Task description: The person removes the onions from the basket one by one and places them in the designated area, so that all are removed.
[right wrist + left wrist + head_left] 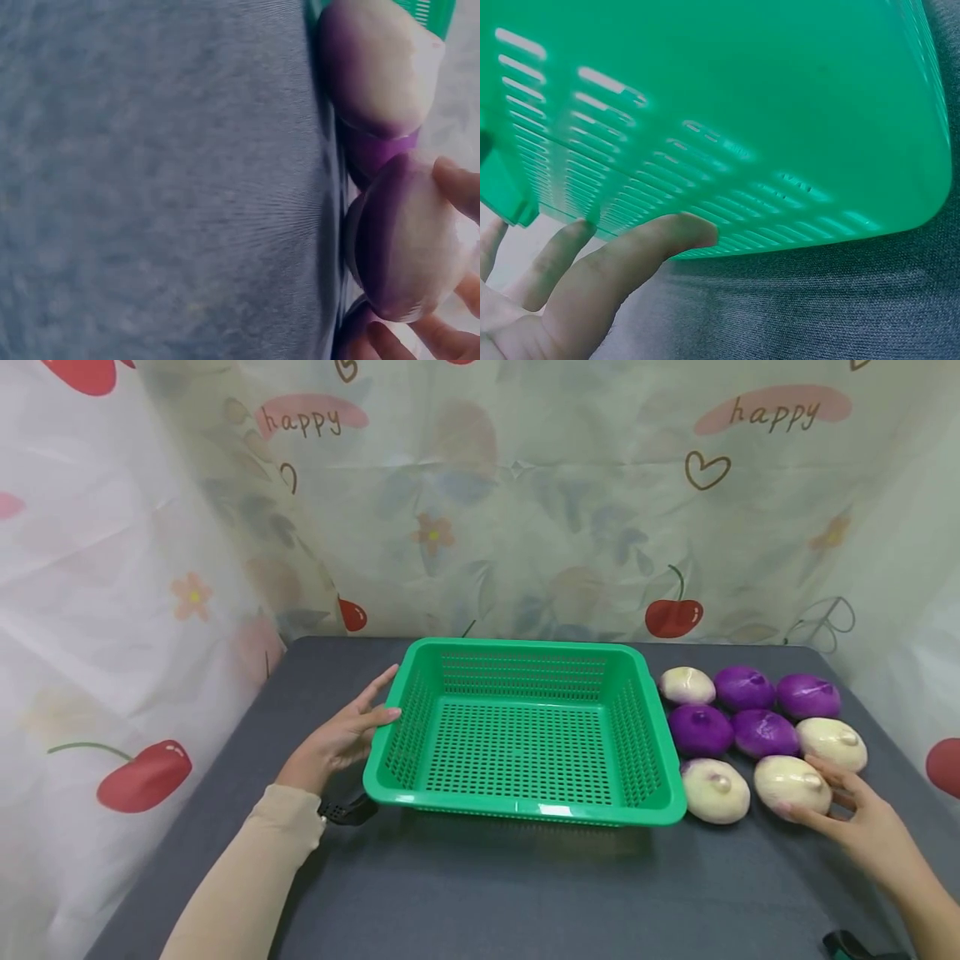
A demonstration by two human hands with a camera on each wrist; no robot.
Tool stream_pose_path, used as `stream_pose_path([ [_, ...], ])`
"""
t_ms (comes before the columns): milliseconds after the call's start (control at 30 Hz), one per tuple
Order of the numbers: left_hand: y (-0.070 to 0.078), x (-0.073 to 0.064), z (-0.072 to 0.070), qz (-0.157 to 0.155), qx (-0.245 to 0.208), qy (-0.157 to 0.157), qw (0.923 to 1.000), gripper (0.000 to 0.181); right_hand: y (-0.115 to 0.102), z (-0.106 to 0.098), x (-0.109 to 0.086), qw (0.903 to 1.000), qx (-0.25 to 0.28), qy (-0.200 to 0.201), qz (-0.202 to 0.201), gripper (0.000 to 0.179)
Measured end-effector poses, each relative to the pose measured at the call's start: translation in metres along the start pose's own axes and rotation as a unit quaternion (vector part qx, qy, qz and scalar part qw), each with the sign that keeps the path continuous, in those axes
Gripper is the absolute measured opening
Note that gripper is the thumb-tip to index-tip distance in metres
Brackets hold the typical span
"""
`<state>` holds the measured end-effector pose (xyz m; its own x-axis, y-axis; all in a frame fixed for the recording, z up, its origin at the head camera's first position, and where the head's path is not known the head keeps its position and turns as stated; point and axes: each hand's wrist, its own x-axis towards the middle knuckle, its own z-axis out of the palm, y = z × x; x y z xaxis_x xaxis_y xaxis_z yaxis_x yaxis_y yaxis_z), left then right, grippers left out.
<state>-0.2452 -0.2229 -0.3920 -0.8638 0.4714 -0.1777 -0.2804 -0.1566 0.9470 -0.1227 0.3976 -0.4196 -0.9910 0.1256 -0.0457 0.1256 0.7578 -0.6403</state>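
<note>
A green plastic basket (517,814) with slotted walls stands on the dark table. At its left side is my left hand (341,739), its extended fingers touching the wall and rim. The left wrist view shows its thumb (667,232) against the slotted side. My right hand (862,818) holds a purple-and-white turnip (791,787), pale side up, at the front of a group right of the basket. In the right wrist view, fingers and thumb spread around that turnip (409,240). Beside it sits another turnip (716,791), close to the basket's corner.
Behind these lie several more turnips, some purple side up (765,732), others pale side up (832,743). A dark object (858,946) shows at the bottom right edge. A printed curtain (517,527) hangs behind and beside the table (525,902).
</note>
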Motion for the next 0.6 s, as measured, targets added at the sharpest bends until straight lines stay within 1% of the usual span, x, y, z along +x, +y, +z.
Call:
stream_pose_path([
  [167, 0.0, 0.0001, -0.0005, 0.0, 0.002, 0.003, 1.0, 0.079, -0.0008, 0.0018, 0.0003, 1.0, -0.005, -0.006, -0.003, 0.087],
  [300, -0.0001, -0.0004, -0.0002, 0.004, 0.01, 0.008, 0.9999, 0.078, -0.004, 0.0029, 0.0006, 0.9998, -0.009, -0.019, -0.005, 0.087],
  [467, -0.0004, -0.0009, 0.0005, 0.003, 0.018, 0.006, 0.9998, 0.078, -0.005, 0.0041, -0.0007, 0.9994, -0.012, -0.03, -0.014, 0.085],
  [600, -0.0012, -0.0004, 0.0011, 0.004, 0.016, 0.007, 0.9998, 0.078, -0.005, 0.0036, -0.0015, 0.999, -0.01, -0.04, -0.013, 0.086],
])
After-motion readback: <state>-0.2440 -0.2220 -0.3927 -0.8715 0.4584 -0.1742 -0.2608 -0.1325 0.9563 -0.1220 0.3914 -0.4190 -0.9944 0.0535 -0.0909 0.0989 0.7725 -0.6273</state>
